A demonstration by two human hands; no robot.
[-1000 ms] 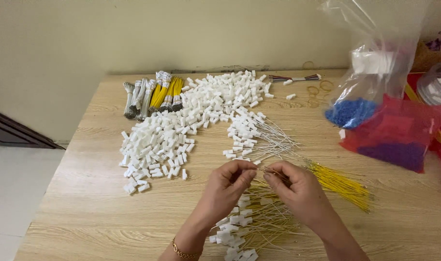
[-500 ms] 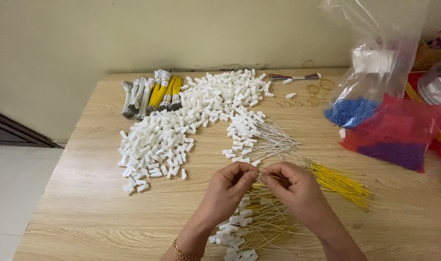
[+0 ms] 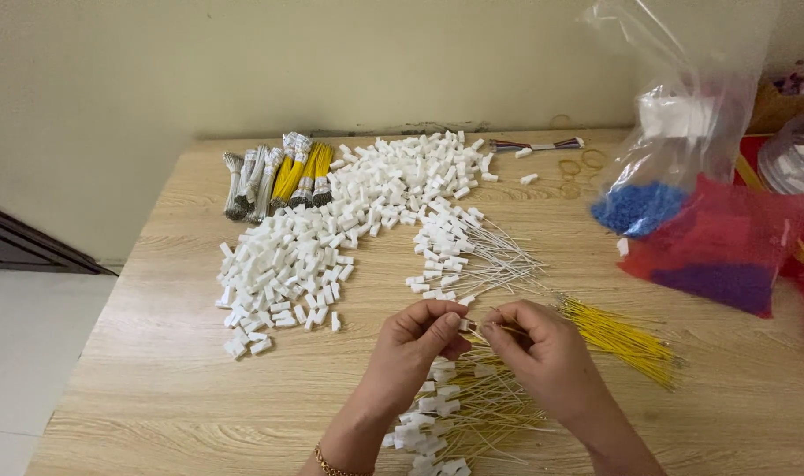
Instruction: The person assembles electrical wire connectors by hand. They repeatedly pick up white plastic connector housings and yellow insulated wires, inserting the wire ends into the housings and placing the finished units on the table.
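My left hand (image 3: 413, 345) pinches a small white connector (image 3: 464, 324) between thumb and forefinger. My right hand (image 3: 543, 353) pinches a thin yellow wire (image 3: 495, 330) whose end meets that connector. Both hands hover over the front middle of the wooden table (image 3: 155, 388). Below them lies a heap of wires fitted with white connectors (image 3: 455, 414). A loose bundle of yellow wires (image 3: 622, 339) lies just right of my right hand. A large pile of white connectors (image 3: 331, 238) spreads to the upper left.
A group of white wires with connectors (image 3: 468, 256) lies behind my hands. Banded bundles of yellow and white wires (image 3: 279, 176) sit at the back left. Clear bags with blue beads (image 3: 640, 207) and a red bag (image 3: 728, 247) stand at the right. Rubber bands (image 3: 578, 167) lie near the wall.
Hands stay in the same place; the fingertips shift slightly as the wire end and connector are pressed together.
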